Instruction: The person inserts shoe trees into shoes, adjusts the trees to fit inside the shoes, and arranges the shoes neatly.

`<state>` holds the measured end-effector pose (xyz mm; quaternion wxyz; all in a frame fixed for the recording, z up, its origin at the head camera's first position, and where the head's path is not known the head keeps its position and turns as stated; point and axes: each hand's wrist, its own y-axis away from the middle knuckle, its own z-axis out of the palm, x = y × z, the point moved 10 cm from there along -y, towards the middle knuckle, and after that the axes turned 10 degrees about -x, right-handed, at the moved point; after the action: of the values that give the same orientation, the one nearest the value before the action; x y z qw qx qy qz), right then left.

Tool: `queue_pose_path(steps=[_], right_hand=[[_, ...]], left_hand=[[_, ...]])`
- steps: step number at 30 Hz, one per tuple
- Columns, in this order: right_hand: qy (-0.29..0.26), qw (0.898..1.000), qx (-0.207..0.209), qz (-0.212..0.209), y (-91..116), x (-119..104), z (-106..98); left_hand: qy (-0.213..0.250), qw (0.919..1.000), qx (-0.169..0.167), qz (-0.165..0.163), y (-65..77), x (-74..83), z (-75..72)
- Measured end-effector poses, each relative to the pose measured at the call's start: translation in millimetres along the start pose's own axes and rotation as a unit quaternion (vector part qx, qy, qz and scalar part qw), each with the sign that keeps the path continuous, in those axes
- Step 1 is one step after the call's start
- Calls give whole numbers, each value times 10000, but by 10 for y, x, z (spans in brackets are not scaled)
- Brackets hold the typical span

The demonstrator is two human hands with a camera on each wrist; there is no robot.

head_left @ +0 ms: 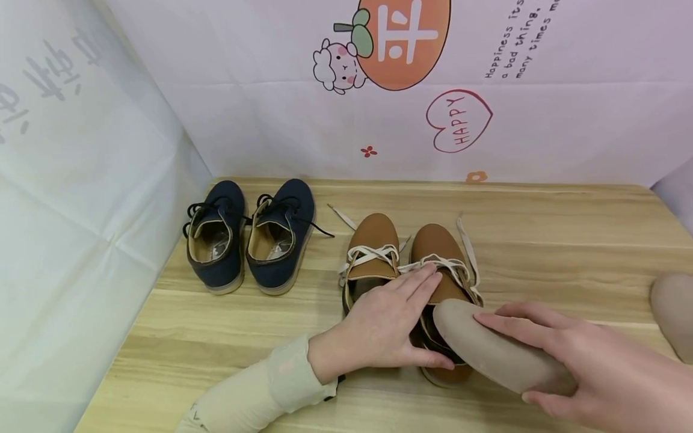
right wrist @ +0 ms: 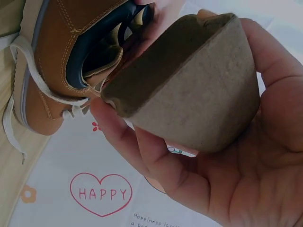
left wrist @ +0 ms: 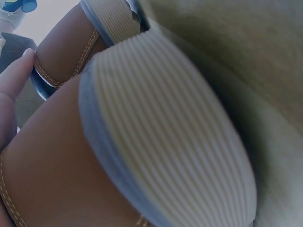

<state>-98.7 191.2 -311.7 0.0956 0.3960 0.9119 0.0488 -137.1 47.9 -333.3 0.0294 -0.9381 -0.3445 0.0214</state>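
Note:
Two brown lace-up shoes with white laces stand side by side, toes away from me: the left shoe (head_left: 376, 232) and the right shoe (head_left: 437, 242). My left hand (head_left: 381, 322) lies across them, its fairly straight fingers touching the right shoe's tongue and laces, its thumb near the heel opening. In my right hand (head_left: 582, 352) I hold a taupe, hollow shoe insert (right wrist: 203, 90) between thumb and fingers. Its rounded end is over the right shoe's opening. How far it reaches inside, if at all, I cannot tell. Ribbed soles (left wrist: 165, 127) show close up in the left wrist view.
Two navy shoes (head_left: 216, 270) with black laces stand to the left on the wooden board (head_left: 568, 240). Another taupe insert (head_left: 673, 310) lies at the far right. White printed cloth (head_left: 260, 108) hangs behind the board and along its left side.

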Motion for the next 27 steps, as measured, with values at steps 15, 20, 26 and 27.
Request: queue_pose_path(steps=[15, 20, 26, 27], right_hand=[[-45, 9981, -601, 150, -37, 0, 120], [-19, 9953, -917, 321, -55, 12, 167], [-205, 9945, -1000, 231, -110, -19, 143], [-219, 9949, -967, 205, -118, -32, 130]], left_hand=[[-32, 10000, 54, 8, 9, -3, -20], [-66, 10000, -22, -16, 2, -6, -15], [26, 10000, -84, -12, -6, -4, -9], [44, 9999, -95, -11, -5, -4, -7]])
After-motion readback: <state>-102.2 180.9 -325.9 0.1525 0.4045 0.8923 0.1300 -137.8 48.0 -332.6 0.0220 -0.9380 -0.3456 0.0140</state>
